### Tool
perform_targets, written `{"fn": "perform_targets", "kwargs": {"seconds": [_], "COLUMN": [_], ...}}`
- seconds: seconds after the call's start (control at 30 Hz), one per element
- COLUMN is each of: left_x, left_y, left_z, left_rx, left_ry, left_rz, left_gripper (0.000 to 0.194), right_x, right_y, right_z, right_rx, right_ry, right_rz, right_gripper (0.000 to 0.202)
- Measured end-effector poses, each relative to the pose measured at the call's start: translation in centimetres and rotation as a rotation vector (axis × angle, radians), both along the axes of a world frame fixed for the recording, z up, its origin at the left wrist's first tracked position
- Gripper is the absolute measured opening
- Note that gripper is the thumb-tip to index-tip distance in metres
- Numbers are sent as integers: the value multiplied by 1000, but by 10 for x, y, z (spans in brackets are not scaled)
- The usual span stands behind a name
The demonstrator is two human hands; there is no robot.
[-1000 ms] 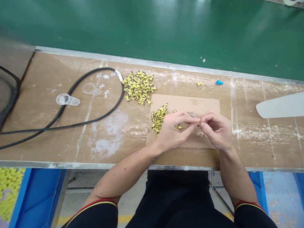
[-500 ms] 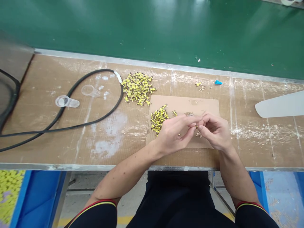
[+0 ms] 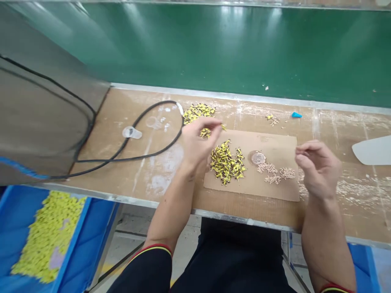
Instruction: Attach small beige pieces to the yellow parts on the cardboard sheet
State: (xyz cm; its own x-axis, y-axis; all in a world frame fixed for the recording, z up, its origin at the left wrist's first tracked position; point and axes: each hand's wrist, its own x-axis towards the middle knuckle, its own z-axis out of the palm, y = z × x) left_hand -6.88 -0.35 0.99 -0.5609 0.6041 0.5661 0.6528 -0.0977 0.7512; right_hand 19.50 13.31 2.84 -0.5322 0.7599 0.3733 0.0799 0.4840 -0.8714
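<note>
On the surface (image 3: pixel 104 138), the cardboard (image 3: pixel 244 140) bears the near figurine heap (image 3: pixel 225 165) at left, the small dish (image 3: pixel 258 158) and loose parts (image 3: pixel 287 173) at right. The far figurine heap (image 3: pixel 200 110) lies behind, just right of the cable (image 3: pixel 146 156).

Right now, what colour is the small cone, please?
The small cone is bright blue, clearest in the head view.

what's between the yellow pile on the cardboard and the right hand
The head view shows a round clear container and clusters of small beige pieces there.

No readable text, label, brand, number or sign appears anywhere.
</note>
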Motion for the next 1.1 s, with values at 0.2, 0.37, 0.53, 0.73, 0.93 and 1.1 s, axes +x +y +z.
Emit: {"fn": "perform_targets", "kwargs": {"seconds": [0.2,0.37,0.53,0.73,0.93,1.1], "left_x": [-77,-59,-19,-1,5,16], "left_y": [-13,-17,-13,0,4,4], "left_z": [-28,-10,7,-9,-20,-15], "left_rx": [-306,-102,-431,-602,-658,-624], "left_ry": [35,210,374,414,440,450], "left_rz": [319,359,-322,-531,-469,-500], "left_gripper": [15,16,17,25,28,30], "right_x": [14,20,19,11,8,11], "right_y": [22,28,28,24,22,24], "right_z": [-13,-20,-21,-26,-22,-17], "right_rx": [296,272,214,257,321,276], "right_ry": [-472,-623,-692,-708,-802,-755], "right_rz": [108,269,362,382,385,359], "right_gripper": [14,20,15,15,16,12]}}
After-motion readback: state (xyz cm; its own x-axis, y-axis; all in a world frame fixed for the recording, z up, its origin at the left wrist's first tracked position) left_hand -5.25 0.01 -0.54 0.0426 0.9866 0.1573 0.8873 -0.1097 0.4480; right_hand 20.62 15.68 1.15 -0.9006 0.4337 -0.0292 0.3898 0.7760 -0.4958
